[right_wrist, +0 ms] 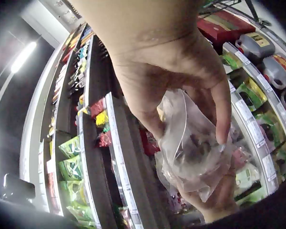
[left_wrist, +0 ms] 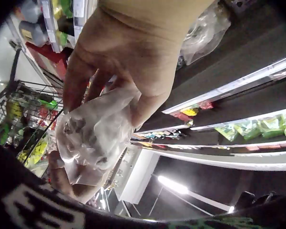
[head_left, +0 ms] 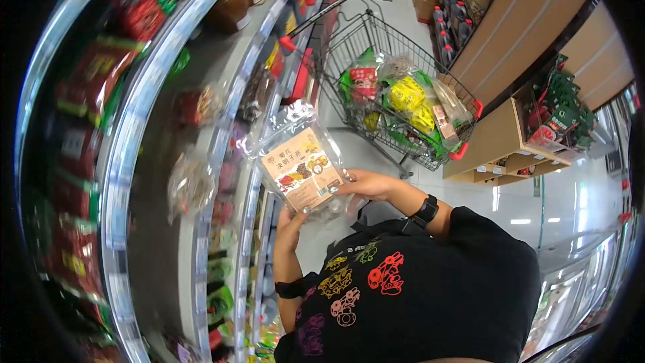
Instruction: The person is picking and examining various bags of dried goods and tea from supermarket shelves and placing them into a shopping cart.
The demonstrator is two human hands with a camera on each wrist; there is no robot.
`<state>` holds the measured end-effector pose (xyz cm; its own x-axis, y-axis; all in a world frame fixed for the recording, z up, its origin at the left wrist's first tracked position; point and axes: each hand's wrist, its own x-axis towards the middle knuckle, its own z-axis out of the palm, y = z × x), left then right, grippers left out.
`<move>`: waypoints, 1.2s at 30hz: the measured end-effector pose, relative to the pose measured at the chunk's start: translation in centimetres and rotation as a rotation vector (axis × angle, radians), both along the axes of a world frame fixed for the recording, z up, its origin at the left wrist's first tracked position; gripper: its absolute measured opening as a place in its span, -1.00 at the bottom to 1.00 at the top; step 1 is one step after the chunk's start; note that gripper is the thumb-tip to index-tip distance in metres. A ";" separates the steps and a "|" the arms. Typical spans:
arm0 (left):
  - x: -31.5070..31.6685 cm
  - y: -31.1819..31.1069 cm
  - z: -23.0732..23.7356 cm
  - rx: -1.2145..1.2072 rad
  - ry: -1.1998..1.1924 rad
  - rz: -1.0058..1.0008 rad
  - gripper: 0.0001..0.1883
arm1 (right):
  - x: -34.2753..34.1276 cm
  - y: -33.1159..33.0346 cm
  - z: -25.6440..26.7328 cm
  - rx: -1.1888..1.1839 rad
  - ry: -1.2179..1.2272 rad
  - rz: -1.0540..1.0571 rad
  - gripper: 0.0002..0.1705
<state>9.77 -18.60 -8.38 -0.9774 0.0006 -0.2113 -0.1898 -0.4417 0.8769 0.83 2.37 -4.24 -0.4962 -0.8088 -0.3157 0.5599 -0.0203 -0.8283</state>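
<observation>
Both hands grip a clear plastic pouch of chrysanthemum cassia seed tea [head_left: 299, 161], held up in front of the chest. Its tan label, printed with Chinese characters and pictures of ingredients, faces the head camera. The left hand [head_left: 289, 228] pinches the lower left corner, thumb on the front. On the lower right edge, the right hand [head_left: 366, 185] has its thumb over the label and fingers behind. Crinkled clear plastic of the pouch [left_wrist: 97, 136] shows between thumb and fingers in the left wrist view. From the right wrist, the pouch [right_wrist: 193, 148] appears likewise, the left hand beyond it.
Shelves with price strips [head_left: 124, 181] run along the left, holding bagged goods. A loose clear bag [head_left: 191, 185] lies on one shelf. Ahead stands a wire shopping cart [head_left: 376, 37] containing several packages. A wooden display stand [head_left: 490, 138] is at the right, with bottles [head_left: 457, 17] farther back.
</observation>
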 end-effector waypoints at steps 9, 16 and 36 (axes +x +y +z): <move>-21.1 9.3 -2.9 -0.460 -0.109 -0.359 -0.62 | -16.7 11.1 -3.1 0.195 -0.087 -0.263 -0.50; -34.4 16.3 -6.4 -0.318 -0.309 -0.385 -0.61 | -25.9 17.0 -6.5 0.219 -0.206 -0.460 -0.53; -35.3 15.4 -12.0 -0.552 -0.115 -0.091 -0.55 | -31.2 17.6 -12.9 1.040 0.839 -0.638 -0.34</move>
